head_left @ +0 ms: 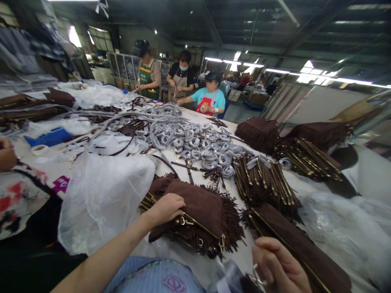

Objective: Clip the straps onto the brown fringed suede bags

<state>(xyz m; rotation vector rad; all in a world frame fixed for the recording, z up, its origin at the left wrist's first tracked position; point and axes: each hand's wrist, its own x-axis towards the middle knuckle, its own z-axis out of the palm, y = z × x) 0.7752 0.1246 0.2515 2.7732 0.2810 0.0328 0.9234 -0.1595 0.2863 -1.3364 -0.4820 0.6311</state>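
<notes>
My left hand point(169, 209) lies on top of a brown fringed bag point(195, 199), its fingers curled at the bag's gold zipper edge. Gold rings and clasps hang along that edge, and more bags are stacked beneath it. At the bottom right, my right hand point(277, 264) is closed around a metal snap hook point(258, 274). Attached or next to the hook is a strap roll in grey-clear plastic wrap point(227, 276), partly cut off by the frame and blurred. Long brown bags point(293, 240) with gold zippers lie right beside this hand.
Many plastic-wrapped strap coils point(195, 142) are heaped mid-table. Fringed bags with gold zippers point(265, 179) are piled to the right. White plastic sheeting point(104, 199) and a tape roll point(39, 150) lie left. Several co-workers, one in a red apron point(206, 101), work across the table; another person's hand point(6, 154) shows at left.
</notes>
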